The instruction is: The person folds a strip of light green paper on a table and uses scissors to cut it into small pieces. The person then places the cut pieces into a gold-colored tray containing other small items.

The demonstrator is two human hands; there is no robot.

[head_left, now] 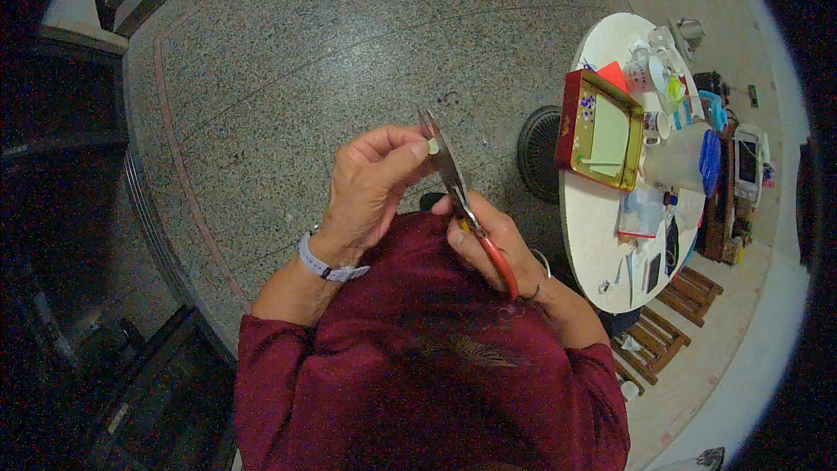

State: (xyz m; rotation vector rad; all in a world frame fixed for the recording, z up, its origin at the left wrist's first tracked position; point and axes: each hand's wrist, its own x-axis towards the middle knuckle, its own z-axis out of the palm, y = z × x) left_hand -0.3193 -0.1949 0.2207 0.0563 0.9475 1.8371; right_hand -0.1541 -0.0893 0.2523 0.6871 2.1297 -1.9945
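Here we look down on a round white counter (593,235) at the right, well apart from our hands. On it lies a shallow rectangular tin (598,128), red on its outer wall and gilt along the rim, with a pale green sheet (609,135) lying flat inside it. Just beyond the tin stands a white mug (639,75) with dark markings, and near the counter's far side sits a blue lidded container (711,160). Nearer to us on the counter lies a clear plastic bag (641,211) with something pale in it; we cannot tell what. A round dark ribbed object (536,153) stands on the speckled stone floor (331,52), just beside the counter.

Our left hand (370,187) is raised over the lap, wrist bent, a pale band (327,266) around it. Its thumb and forefinger are pinched shut on a small pale piece (433,147), held right against the blade of the scissors (458,187). Our right hand (493,244) sits lower and to the right, its fingers curled closed around the scissors' red handles, thumb on top. The blades point up and away from us, tilted a little to the left, and appear nearly closed, their tips beside the left thumb. Both forearms come up out of dark red sleeves (418,366), elbows spread.
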